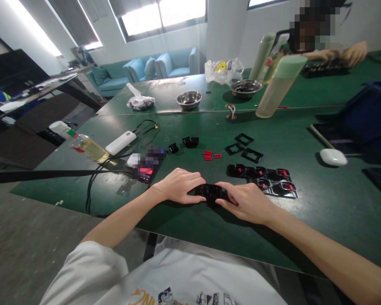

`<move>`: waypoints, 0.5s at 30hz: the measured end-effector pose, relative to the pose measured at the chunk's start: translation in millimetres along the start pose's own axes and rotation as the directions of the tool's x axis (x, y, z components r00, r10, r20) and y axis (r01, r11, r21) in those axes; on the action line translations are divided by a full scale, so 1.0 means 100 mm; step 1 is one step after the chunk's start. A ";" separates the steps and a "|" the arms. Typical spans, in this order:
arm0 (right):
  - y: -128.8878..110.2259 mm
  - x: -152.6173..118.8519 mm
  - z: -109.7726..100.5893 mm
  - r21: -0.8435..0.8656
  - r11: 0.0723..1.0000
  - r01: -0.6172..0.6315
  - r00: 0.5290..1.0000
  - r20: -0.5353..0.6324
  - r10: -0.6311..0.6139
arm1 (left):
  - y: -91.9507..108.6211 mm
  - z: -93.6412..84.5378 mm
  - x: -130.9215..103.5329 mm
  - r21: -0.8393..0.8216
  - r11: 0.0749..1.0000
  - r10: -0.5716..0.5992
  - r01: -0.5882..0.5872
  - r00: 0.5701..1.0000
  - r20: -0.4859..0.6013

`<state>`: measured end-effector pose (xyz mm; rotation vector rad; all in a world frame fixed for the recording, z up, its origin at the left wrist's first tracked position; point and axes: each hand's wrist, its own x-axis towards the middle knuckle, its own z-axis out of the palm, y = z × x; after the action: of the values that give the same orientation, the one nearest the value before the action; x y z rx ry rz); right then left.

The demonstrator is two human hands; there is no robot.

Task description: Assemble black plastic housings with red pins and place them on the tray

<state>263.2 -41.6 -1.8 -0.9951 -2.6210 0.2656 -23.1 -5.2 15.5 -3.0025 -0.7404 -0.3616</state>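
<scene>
Both hands grip one black plastic part (213, 192) just above the green table near its front edge. My left hand (183, 186) pinches its left end between thumb and fingers. On the right end, my right hand (248, 201) is closed in the same way. Beside my right hand lie several black plates (274, 173) in two rows, with red pieces set in them. Farther back are 3 black frames (252, 155) with square openings. Small red plastic pieces (207, 155) lie loose in the middle, and black blocks (190, 142) sit behind them.
On the left are a phone (150, 165), cables, a white power bank (120, 143) and a tilted bottle (89, 146). Metal bowls (189, 100) and a tall green-capped bottle (281, 89) stand farther back. A white case (333, 157) lies right, near a blue bin (368, 114). Another person's hands work at the far right.
</scene>
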 end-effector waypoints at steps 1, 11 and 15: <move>0.00 0.00 0.00 0.003 1.000 0.001 1.000 0.001 -0.001 | 0.00 0.00 0.00 0.000 1.000 0.000 0.000 1.000 -0.001; 0.00 0.01 -0.02 0.012 1.000 0.001 1.000 0.002 -0.001 | 0.00 0.00 0.00 -0.005 1.000 -0.006 0.006 1.000 0.006; -0.01 0.01 -0.02 0.008 1.000 -0.010 1.000 0.010 0.010 | 0.00 -0.01 0.00 -0.007 1.000 -0.015 0.015 1.000 0.016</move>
<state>262.7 -41.6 0.7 -1.0068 -2.6230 0.2835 -23.0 -5.2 16.5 -3.0116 -0.7648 -0.3421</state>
